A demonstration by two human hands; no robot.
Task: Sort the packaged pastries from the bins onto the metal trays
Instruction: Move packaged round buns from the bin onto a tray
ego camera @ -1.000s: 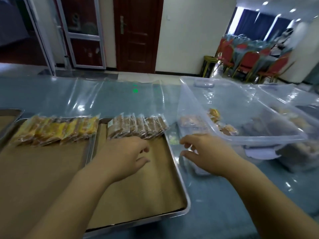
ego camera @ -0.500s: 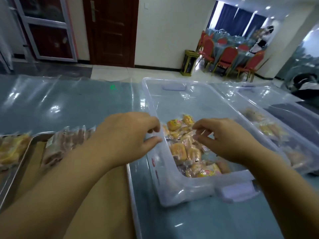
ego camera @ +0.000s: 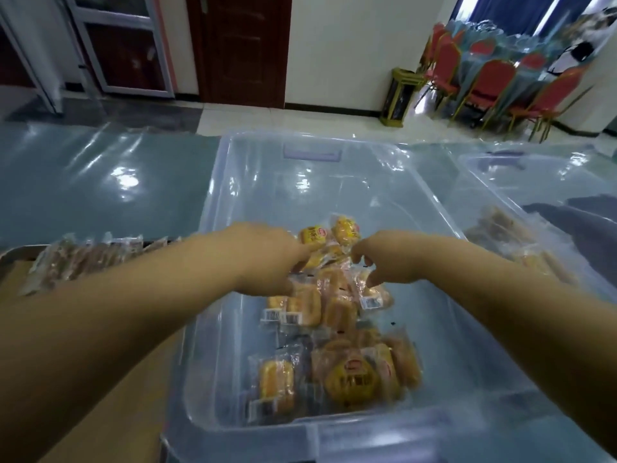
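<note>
Hands met inside the clear bin (ego camera: 213, 208): left hand (ego camera: 267, 259) and right hand (ego camera: 394, 259) each pinched the same yellow wrapped pastry (ego camera: 329, 257) in a fingertip grip. Below the grip lay more pastries (ego camera: 334, 345); left of it, a metal tray (ego camera: 10, 259) held brown packets (ego camera: 83, 259) on the surface (ego camera: 83, 182).

dark wooden door (ego camera: 245, 45) | glazed door (ego camera: 117, 41) | red chairs (ego camera: 490, 78) round a table, blurred | gold-coloured stand (ego camera: 399, 95), perhaps a bin
</note>
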